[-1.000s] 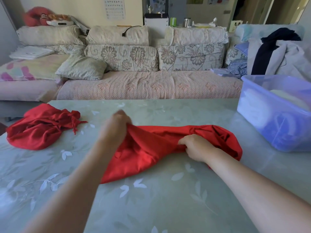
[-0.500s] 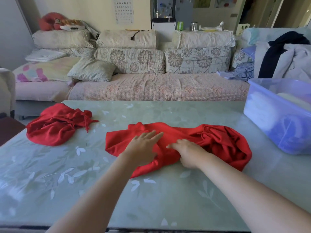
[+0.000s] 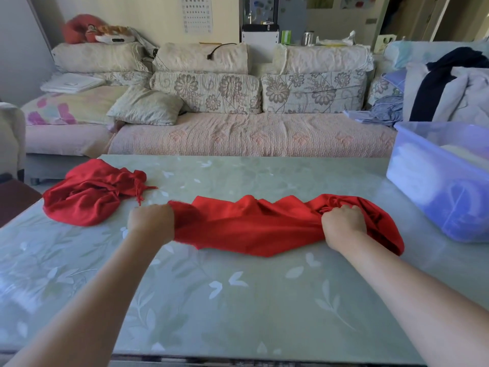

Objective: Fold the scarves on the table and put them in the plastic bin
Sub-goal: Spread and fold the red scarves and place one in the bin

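The left hand (image 3: 151, 223) is fisting the left end of a red scarf (image 3: 254, 226), and the right hand (image 3: 344, 225) is clenching its bunched right end, the cloth lying stretched and rumpled between them on the table (image 3: 238, 300). Just right, a translucent plastic bin (image 3: 434, 186) is holding pale folded cloth. A second red scarf (image 3: 90, 194) is lying crumpled at far left.

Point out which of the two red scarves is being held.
The stretched scarf at table centre: left hand and right hand grip its ends. The crumpled scarf at far left lies untouched.
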Action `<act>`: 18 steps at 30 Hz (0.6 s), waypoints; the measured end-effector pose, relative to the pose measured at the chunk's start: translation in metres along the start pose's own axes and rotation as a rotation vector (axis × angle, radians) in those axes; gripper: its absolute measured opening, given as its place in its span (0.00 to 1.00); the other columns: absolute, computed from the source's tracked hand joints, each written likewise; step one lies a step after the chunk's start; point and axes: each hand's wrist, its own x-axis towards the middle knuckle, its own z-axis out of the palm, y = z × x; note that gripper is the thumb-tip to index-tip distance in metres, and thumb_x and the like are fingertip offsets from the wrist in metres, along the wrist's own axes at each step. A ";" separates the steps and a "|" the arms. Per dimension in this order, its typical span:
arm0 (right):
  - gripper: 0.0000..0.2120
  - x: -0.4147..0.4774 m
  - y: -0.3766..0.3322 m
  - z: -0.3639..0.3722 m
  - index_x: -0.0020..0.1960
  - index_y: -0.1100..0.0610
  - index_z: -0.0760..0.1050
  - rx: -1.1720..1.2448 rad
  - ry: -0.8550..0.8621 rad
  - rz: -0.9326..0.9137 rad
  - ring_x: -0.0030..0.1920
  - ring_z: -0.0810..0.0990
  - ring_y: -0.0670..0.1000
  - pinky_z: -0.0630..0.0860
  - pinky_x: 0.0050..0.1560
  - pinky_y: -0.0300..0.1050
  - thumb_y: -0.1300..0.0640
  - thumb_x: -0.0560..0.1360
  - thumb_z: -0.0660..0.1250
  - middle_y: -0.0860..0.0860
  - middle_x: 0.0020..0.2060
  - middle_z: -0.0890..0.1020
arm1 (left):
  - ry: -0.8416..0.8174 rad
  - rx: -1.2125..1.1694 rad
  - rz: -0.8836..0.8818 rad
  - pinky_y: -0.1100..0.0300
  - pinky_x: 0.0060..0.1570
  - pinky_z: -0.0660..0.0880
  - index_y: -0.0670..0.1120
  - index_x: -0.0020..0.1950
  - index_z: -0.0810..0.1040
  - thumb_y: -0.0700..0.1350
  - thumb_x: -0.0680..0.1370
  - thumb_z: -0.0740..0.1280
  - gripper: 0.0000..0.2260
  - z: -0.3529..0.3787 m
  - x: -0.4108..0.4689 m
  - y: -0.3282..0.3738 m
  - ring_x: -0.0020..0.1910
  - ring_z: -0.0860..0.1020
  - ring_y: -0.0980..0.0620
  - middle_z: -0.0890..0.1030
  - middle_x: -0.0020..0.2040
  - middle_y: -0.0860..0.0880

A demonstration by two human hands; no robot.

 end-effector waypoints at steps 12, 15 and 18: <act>0.08 -0.030 -0.049 -0.025 0.33 0.54 0.71 0.902 -0.243 -0.558 0.34 0.71 0.46 0.68 0.37 0.44 0.58 0.70 0.65 0.44 0.29 0.72 | -0.039 -0.563 0.596 0.51 0.55 0.75 0.55 0.67 0.74 0.51 0.77 0.61 0.19 -0.005 -0.029 0.080 0.56 0.79 0.43 0.80 0.60 0.49; 0.06 -0.026 -0.036 -0.024 0.40 0.50 0.81 1.088 -0.069 -0.459 0.39 0.77 0.41 0.74 0.47 0.42 0.57 0.72 0.66 0.40 0.36 0.80 | -0.116 -0.165 0.582 0.51 0.57 0.73 0.49 0.67 0.75 0.51 0.82 0.55 0.17 -0.002 -0.024 0.095 0.61 0.76 0.44 0.77 0.64 0.47; 0.14 -0.018 -0.007 -0.010 0.52 0.42 0.80 0.821 0.317 -0.211 0.60 0.76 0.50 0.71 0.62 0.50 0.53 0.69 0.66 0.42 0.56 0.80 | 0.023 -0.150 0.444 0.52 0.52 0.72 0.49 0.61 0.77 0.55 0.83 0.50 0.20 -0.014 -0.019 0.111 0.59 0.78 0.44 0.79 0.60 0.47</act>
